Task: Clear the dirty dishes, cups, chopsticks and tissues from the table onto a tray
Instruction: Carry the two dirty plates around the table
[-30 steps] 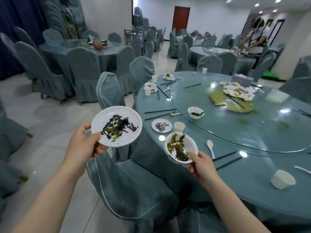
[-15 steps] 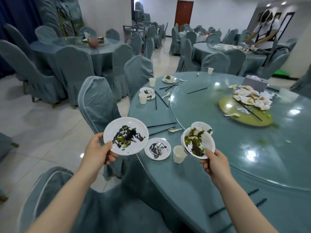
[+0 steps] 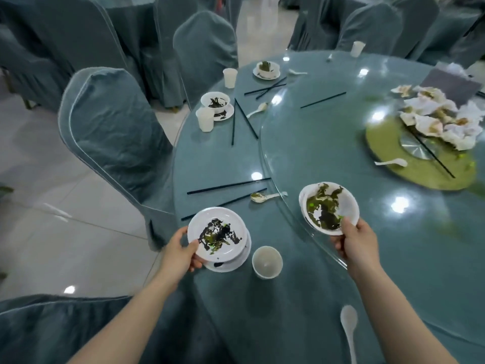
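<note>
My left hand (image 3: 181, 252) grips a white plate (image 3: 217, 233) smeared with dark sauce, held just over a second dirty plate (image 3: 231, 264) lying on the table near its edge. My right hand (image 3: 354, 244) grips a white bowl (image 3: 329, 208) with green scraps, right over another bowl (image 3: 303, 199) on the glass turntable. A white cup (image 3: 267, 261) stands between my hands. Black chopsticks (image 3: 228, 185) and a spoon (image 3: 263, 197) lie beyond the plates. Crumpled tissues (image 3: 441, 118) are piled at the right.
Farther along the round table (image 3: 210, 158) stand a bowl on a saucer (image 3: 216, 102), two cups (image 3: 205, 119), more chopsticks (image 3: 245, 119) and another dish (image 3: 267, 69). A spoon (image 3: 349, 317) lies near me. Covered chairs (image 3: 115, 127) ring the table's left side.
I have stepped closer and my view has tipped down. My left hand brought its plate down over the plate on the table; my right hand lowered its bowl over the bowl on the turntable.
</note>
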Motion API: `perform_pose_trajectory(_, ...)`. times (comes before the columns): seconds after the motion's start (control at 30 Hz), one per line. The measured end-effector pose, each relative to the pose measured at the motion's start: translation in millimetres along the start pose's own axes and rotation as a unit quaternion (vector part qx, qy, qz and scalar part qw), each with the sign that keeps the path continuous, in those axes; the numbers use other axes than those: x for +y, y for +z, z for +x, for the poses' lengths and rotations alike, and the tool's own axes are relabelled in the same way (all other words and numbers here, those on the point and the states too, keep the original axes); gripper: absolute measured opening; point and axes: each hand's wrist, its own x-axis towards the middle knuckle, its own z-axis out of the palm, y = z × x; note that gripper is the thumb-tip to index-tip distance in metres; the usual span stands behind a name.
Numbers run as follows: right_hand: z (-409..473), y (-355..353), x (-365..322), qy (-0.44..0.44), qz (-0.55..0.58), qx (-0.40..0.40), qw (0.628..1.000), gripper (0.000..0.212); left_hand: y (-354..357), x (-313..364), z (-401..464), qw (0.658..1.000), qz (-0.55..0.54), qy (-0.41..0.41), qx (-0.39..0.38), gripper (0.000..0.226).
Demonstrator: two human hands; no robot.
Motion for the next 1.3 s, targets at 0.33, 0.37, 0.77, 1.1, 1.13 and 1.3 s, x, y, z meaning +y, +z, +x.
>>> perform_pose_trajectory(0.33, 46, 9, 14, -0.059, -0.14, 0.022, 0.988, 0.032, 8, -26, 13, 0.97, 0.236, 0.003, -0.059, 0.033)
perform_pose_trajectory(0.37, 48, 9, 15, -0.067, -0.177, 0.019, 0.982, 0.036, 9, -26, 14, 0.971, 0.232, -0.005, -0.062, 0.034)
perform_pose_trajectory(0.77, 29, 20, 14, 0.099, 0.008, -0.057, 0.993, 0.016, -3, -10, 2, 0.994, 0.052, -0.095, -0.011, 0.022)
perform_pose_trajectory(1.1, -76, 51, -27, 0.014, 0.062, -0.144, 0.987, 0.013, -94, 16, -73, 0.991, -0.043, 0.019, 0.122, 0.027)
perform_pose_trajectory(1.13, -93, 56, -30, 0.007, 0.064, -0.152, 0.986, 0.013, -107, 18, -83, 0.99, -0.053, 0.03, 0.131, 0.027)
perform_pose_trajectory(1.3, -199, 82, -30, -0.018, 0.059, -0.193, 0.979, 0.013, -188, 3, -149, 0.981, -0.092, 0.078, 0.155, 0.03)
